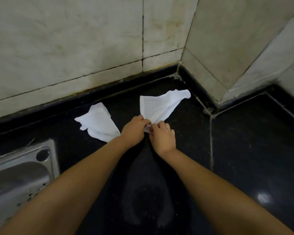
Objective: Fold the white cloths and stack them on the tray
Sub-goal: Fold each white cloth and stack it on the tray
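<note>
- A black stone counter [244, 150] fills the lower scene and runs into a corner of pale tiled wall [66, 48]; no tray is in view.
- A steel sink [19, 170] is set into the counter at the left edge.
- The nearer-the-corner white cloth [159, 104] lies spread out on the counter close to the wall, fanning away from the hands to a bunched point at its near end.
- A second white cloth [98, 122] lies crumpled just beside it on the left, apart from it, partly behind the left wrist.
- The left hand [134, 129] and the right hand [163, 136] meet at that gathered near end, fingers of both curled in and pinching the fabric; they touch each other there.
- Judging by how it drapes, the cloth is light, soft and limp, so it will sag rather than hold a crease; taking it by two corners or along a hemmed edge, pulled taut, should give a cleaner fold than this bunched grip.
</note>
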The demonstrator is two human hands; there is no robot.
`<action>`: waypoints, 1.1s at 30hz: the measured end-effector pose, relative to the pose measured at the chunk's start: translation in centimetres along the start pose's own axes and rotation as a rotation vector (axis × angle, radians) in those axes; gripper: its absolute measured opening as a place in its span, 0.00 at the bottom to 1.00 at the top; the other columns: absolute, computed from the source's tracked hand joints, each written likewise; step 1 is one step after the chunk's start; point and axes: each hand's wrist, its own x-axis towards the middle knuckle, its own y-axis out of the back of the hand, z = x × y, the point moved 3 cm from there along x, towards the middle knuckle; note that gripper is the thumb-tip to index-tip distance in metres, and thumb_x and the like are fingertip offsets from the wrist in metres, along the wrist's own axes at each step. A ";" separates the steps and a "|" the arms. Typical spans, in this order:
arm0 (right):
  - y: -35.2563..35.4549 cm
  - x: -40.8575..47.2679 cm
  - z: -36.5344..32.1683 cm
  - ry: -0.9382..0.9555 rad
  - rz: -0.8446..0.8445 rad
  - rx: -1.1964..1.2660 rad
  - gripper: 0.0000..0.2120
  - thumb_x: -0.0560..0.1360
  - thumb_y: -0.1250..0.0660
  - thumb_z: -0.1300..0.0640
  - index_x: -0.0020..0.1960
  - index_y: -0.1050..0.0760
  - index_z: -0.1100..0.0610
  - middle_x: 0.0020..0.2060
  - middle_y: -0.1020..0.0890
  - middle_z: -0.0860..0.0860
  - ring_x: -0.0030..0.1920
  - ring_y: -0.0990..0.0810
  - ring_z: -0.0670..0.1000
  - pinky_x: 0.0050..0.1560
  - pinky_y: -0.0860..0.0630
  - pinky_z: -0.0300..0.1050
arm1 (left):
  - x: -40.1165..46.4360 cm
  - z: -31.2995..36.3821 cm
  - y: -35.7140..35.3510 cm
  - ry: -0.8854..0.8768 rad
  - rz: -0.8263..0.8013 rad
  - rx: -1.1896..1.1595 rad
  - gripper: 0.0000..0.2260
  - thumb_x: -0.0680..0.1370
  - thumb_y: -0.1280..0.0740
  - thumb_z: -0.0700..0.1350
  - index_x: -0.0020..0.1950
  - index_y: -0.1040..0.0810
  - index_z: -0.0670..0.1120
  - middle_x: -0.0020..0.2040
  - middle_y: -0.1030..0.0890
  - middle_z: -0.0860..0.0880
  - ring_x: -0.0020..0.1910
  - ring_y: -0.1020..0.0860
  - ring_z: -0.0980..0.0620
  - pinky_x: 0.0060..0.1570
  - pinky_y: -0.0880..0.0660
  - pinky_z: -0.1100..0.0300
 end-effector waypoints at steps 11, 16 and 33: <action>11.1 -6.6 5.0 -0.049 0.198 0.677 0.03 0.78 0.39 0.59 0.47 0.30 0.58 0.35 0.26 0.46 0.35 0.28 0.45 0.37 0.29 0.37 | -3.7 4.8 1.6 -0.172 0.181 -0.045 0.07 0.77 0.36 0.44 0.51 0.21 0.43 0.52 0.22 0.47 0.52 0.25 0.47 0.52 0.30 0.55; 17.8 -10.4 8.3 -0.020 0.368 0.832 0.03 0.79 0.39 0.57 0.49 0.26 0.52 0.41 0.22 0.43 0.42 0.24 0.41 0.42 0.27 0.33 | -8.1 7.5 5.3 -0.084 0.278 -0.359 0.06 0.78 0.35 0.43 0.47 0.20 0.42 0.41 0.21 0.49 0.41 0.24 0.52 0.40 0.32 0.60; 19.4 -19.5 11.7 -0.052 0.254 1.106 0.07 0.78 0.36 0.60 0.45 0.22 0.51 0.39 0.20 0.48 0.41 0.23 0.44 0.47 0.26 0.40 | -21.3 9.9 7.2 0.085 0.429 -0.942 0.03 0.77 0.34 0.40 0.45 0.22 0.43 0.38 0.21 0.49 0.38 0.22 0.58 0.47 0.25 0.64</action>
